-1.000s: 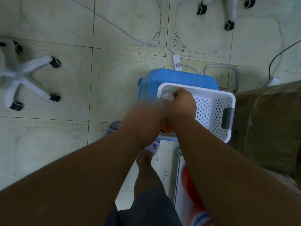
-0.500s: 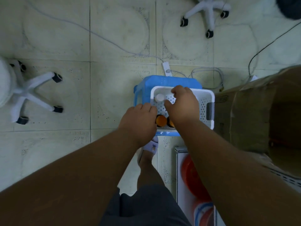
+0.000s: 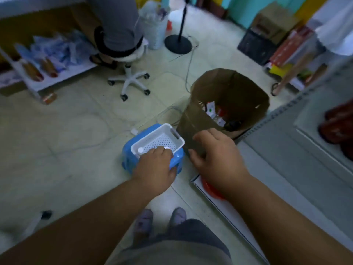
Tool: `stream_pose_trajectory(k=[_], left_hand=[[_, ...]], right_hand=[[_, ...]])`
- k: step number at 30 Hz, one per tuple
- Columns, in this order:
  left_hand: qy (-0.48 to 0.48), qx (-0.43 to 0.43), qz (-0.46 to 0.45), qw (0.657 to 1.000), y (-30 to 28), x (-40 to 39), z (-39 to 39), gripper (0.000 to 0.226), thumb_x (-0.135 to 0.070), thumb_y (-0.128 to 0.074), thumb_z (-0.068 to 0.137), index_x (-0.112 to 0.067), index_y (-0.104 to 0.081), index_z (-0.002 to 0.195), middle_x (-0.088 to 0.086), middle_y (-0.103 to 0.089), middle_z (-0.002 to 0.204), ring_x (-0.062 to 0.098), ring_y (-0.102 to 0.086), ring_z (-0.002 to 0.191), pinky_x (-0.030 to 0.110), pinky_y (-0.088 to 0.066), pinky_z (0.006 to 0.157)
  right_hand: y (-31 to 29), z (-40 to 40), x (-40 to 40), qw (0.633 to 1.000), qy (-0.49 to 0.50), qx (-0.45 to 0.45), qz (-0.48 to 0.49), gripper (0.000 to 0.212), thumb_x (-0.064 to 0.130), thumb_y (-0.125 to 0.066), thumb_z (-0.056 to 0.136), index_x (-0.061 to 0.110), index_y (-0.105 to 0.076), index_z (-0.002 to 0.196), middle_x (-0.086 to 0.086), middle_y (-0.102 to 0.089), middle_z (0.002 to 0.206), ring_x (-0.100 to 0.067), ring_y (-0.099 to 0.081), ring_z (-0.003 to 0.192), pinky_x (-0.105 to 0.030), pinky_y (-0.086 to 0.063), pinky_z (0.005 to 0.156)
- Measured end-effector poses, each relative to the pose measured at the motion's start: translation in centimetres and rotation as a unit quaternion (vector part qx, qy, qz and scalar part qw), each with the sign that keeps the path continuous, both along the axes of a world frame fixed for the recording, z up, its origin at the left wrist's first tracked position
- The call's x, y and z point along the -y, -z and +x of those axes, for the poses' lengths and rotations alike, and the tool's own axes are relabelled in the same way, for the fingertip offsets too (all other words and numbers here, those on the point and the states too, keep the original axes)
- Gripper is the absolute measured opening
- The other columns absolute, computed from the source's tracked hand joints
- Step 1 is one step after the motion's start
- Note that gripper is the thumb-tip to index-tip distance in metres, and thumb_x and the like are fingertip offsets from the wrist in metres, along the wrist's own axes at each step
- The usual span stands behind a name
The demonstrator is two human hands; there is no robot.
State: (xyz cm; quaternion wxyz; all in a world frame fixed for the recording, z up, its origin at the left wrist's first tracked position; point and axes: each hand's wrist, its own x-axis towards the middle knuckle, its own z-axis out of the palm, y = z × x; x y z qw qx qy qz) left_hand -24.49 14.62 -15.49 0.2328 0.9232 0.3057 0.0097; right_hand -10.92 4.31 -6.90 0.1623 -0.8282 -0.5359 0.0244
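Item: white perforated plastic basket [image 3: 162, 139] on blue plastic stool [image 3: 128, 151], under left hand [image 3: 154, 166]; fingers curled over its near rim, grasp not discernible. Right hand [image 3: 215, 155] spread, empty, just short of brown cardboard box [image 3: 192, 117]. Step, likely: filling basket. Next: 1 reach into box.

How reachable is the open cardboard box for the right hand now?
Likely yes: the right hand hovers open just beside the cardboard box, whose top is open; only its near wall to clear.
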Motion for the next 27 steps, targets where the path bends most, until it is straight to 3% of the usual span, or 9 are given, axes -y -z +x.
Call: stream_pose_trajectory(k=[5,8,15,20,27], left_hand=[[0.134,0.059,0.043,0.988,-5.6,5.5,3.9,0.029,-0.037,-0.064,0.086,-0.018,-0.064,0.108,0.002,-0.062,0.103,0.025,-0.059,0.096,0.038,-0.047,0.081],[0.215,0.1,0.071,0.969,-8.6,11.3,7.1,0.032,-0.041,-0.062,0.084,-0.018,-0.066,0.105,0.001,-0.062,0.097,0.025,-0.059,0.09,0.038,-0.049,0.077],[0.387,0.153,0.054,0.908,-11.0,33.8,12.2,0.034,-0.045,-0.061,0.088,-0.022,-0.061,0.114,-0.005,-0.06,0.108,0.019,-0.055,0.103,0.036,-0.046,0.089],[0.49,0.169,0.012,0.855,-12.1,51.3,14.1,0.036,-0.046,-0.058,0.092,-0.025,-0.057,0.121,-0.007,-0.057,0.115,0.015,-0.052,0.108,0.033,-0.043,0.094],[0.587,0.163,0.003,0.793,-13.4,65.0,18.9,0.047,-0.05,-0.052,0.095,-0.028,-0.047,0.136,-0.009,-0.051,0.133,0.011,-0.045,0.121,0.027,-0.036,0.104]], right_hand=[[-6.3,0.2,10.5,0.992,0.11,0.022,0.051,0.03,0.037,-0.055,0.078,0.017,-0.063,0.099,-0.002,-0.061,0.094,-0.025,-0.058,0.085,-0.043,-0.049,0.073],[-8.5,0.2,18.0,0.977,0.188,0.047,0.089,0.027,0.03,-0.063,0.077,0.017,-0.063,0.1,-0.002,-0.062,0.094,-0.024,-0.059,0.085,-0.042,-0.05,0.074],[-11.1,-2.3,40.9,0.921,0.374,0.063,0.091,0.034,0.034,-0.071,0.078,0.022,-0.062,0.109,0.004,-0.06,0.102,-0.017,-0.057,0.094,-0.031,-0.044,0.079],[-12.6,-3.8,56.2,0.871,0.478,0.081,0.081,0.033,0.035,-0.071,0.079,0.024,-0.062,0.108,0.005,-0.06,0.102,-0.017,-0.057,0.093,-0.033,-0.046,0.079],[-13.7,-1.3,69.9,0.811,0.575,0.08,0.072,0.033,0.039,-0.068,0.08,0.025,-0.062,0.11,0.007,-0.061,0.104,-0.013,-0.054,0.098,-0.028,-0.043,0.083]])
